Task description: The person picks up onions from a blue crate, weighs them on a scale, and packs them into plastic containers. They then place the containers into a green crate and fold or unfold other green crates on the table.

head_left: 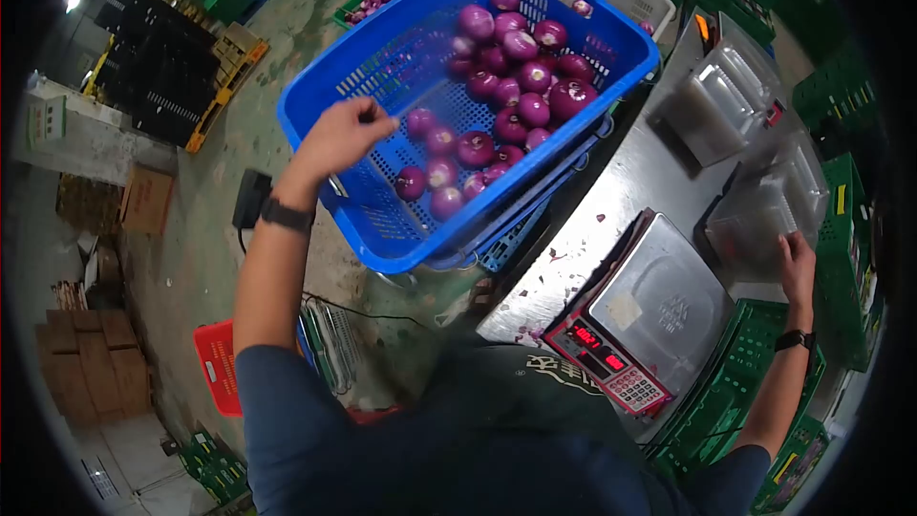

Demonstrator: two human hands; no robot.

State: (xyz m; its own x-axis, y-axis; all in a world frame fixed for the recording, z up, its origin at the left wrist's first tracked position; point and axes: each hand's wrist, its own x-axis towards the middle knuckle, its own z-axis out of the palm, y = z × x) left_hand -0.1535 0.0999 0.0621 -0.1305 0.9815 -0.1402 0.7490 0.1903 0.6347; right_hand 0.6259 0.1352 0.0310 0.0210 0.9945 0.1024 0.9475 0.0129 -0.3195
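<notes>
I have onions [533,110] in the basket [382,29] on the left, the scale [659,301] on the table [611,186] rightward, and containers [721,100] beyond the scale.

Relative to the blue basket [420,260] of red onions [475,148], the left hand [346,137] hovered over its near-left end; the right hand [795,263] touched clear containers [764,205] to its right.
</notes>
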